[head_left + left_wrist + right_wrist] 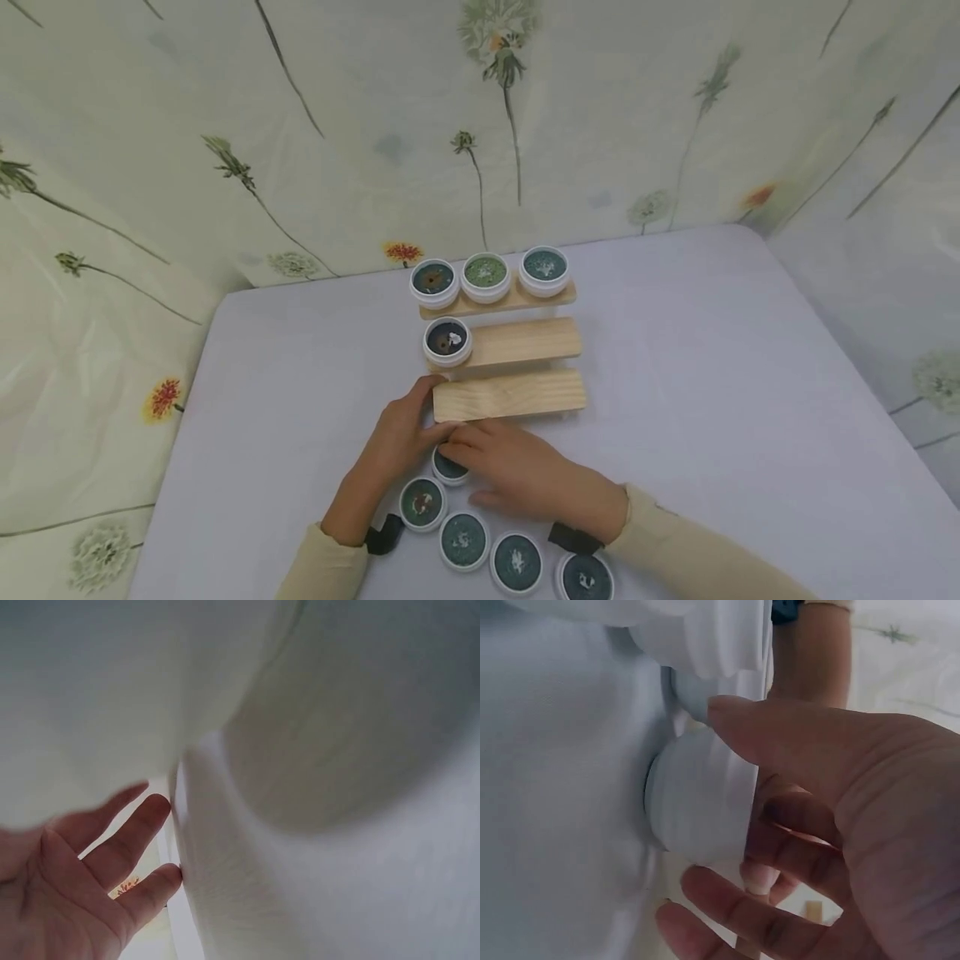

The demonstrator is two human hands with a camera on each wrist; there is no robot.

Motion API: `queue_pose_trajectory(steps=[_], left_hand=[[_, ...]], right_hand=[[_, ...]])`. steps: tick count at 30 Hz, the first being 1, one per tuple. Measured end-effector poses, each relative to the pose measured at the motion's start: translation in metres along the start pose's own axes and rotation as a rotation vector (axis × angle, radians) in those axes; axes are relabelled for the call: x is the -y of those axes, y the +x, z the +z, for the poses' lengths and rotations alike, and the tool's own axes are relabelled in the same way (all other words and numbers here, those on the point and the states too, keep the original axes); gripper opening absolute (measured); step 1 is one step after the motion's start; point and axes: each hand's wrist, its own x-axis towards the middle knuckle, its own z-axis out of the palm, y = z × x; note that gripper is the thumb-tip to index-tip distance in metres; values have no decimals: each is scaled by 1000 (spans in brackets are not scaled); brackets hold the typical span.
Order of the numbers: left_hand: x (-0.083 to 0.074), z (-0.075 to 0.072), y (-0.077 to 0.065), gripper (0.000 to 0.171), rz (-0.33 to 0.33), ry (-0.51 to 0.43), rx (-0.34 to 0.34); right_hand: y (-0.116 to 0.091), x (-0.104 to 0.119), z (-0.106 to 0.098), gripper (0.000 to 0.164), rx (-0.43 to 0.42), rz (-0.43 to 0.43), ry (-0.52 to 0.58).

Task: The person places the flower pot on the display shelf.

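My left hand (397, 433) is at the left end of the lowest step of a three-step wooden rack (510, 396). Its fingers reach past that end and the thumb lies in front; in the left wrist view the fingers (124, 851) are spread and fairly straight. Just in front of the rack, my right hand (525, 471) reaches around a white round jar (701, 795) with a dark green top. Its thumb (780, 735) and fingers lie on opposite sides of the jar, with no firm pinch visible. The right hand partly covers the jar in the head view.
Three jars (486, 277) stand on the top step, and one jar with a dark top (447, 342) is at the left of the middle step. Several more jars (463, 542) form a curved row near the front. A floral sheet (390, 108) hangs behind the white table (712, 375).
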Motion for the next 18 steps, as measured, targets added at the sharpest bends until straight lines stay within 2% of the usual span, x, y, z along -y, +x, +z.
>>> queue_pose_trajectory(steps=[6,12,18], left_hand=[[0,0,-1,67,0,-3,2],[0,1,0,65,9,-3,3],[-1,0,-1,67,2,0,-4]], right_hand=[[0,2,0,65,24,21,-41],[1,3,-4,65,14,28,-109],[1,4,-6,56,-7,32,-141]])
